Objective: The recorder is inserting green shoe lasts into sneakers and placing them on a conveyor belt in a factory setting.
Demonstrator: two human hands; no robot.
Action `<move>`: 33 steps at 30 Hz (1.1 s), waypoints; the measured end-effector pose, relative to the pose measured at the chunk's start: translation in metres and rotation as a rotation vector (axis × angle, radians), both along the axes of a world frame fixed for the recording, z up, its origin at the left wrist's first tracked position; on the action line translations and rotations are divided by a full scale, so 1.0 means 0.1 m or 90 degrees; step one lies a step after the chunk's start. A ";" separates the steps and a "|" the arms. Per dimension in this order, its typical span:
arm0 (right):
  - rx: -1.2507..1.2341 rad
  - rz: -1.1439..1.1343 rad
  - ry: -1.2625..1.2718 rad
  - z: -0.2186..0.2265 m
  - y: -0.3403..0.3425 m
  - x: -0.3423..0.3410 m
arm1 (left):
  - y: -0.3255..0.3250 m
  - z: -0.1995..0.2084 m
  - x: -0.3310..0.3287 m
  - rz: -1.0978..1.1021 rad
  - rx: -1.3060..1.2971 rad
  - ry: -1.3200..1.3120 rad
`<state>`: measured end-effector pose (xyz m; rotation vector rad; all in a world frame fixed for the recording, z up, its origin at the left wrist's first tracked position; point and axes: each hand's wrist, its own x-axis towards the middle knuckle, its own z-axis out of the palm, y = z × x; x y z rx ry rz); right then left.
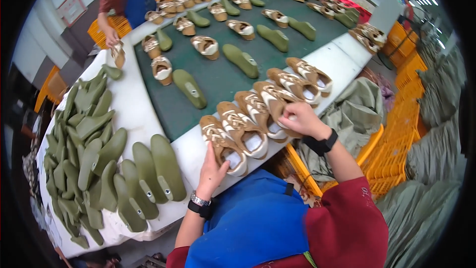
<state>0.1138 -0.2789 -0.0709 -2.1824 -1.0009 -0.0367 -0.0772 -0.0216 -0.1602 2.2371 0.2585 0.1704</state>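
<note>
A row of brown-and-white sneakers stands along the white near edge of the table, toes away from me. My left hand (213, 170) grips the leftmost sneaker (216, 135) by its heel, with the thumb at the opening. My right hand (303, 120) is closed over the heel of a sneaker (272, 95) farther right, hiding part of its opening; the fingertips are partly covered. Between these two shoes, another sneaker (239, 120) shows a white insole. To the left lies a large pile of green shoe lasts (89, 156), several lined up near my left arm.
A dark green conveyor belt (168, 111) carries scattered sneakers and green lasts (240, 61). Across the far left, a co-worker (130, 0) in a blue apron holds a sneaker (118, 55). Yellow crates (394, 154) and grey-green cloth (354, 106) stand at my right.
</note>
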 end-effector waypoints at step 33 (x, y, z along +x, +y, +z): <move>-0.016 0.279 0.067 -0.47 0.95 -0.86 | 3.60 -0.02 1.02 0.332 0.332 0.415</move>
